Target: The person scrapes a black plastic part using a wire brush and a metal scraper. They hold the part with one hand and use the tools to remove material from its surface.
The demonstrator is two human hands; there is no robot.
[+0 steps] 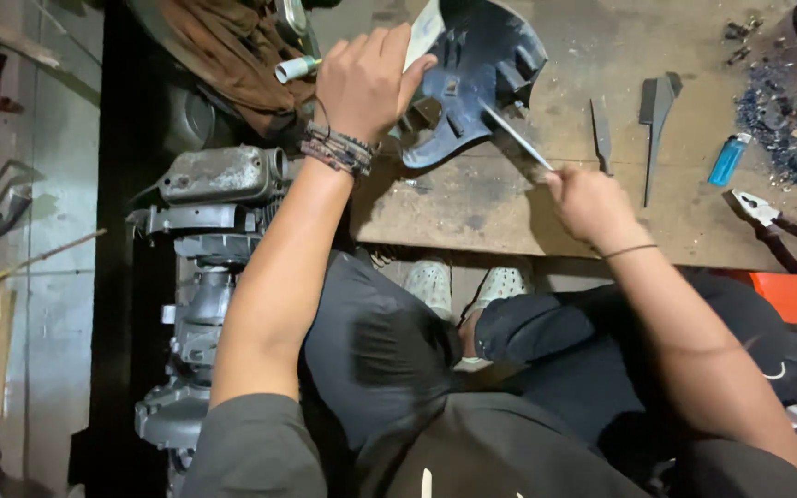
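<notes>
- Here, the left hand sits at the near-left edge of a dark blue plastic cover, its grip curled shut on that edge and on a pale flat strip that sticks up past the fingers.
- The plastic cover lies on the worn wooden desk, towards its upper left part, with ribs and moulded sockets showing on the side facing up.
- The right hand is lower and to the right, its grip pinched on the near end of a thin metal tool; the tool slants up and left, and its far tip meets the cover.
- Corded bracelets ring the left wrist, and a thin band circles the right one.
- To the right of the tool lie two dark narrow plastic pieces, one slim, one wider and pointed.
- Farther right, a blue lighter rests beside a scatter of blue shavings.
- A pair of pliers lies near the right edge of the desk, apart from both hands.
- Off the desk's left edge stands a grey engine block, with brown cloth bunched above it.
- Below the desk, pale perforated clogs show between the person's dark trouser legs.
</notes>
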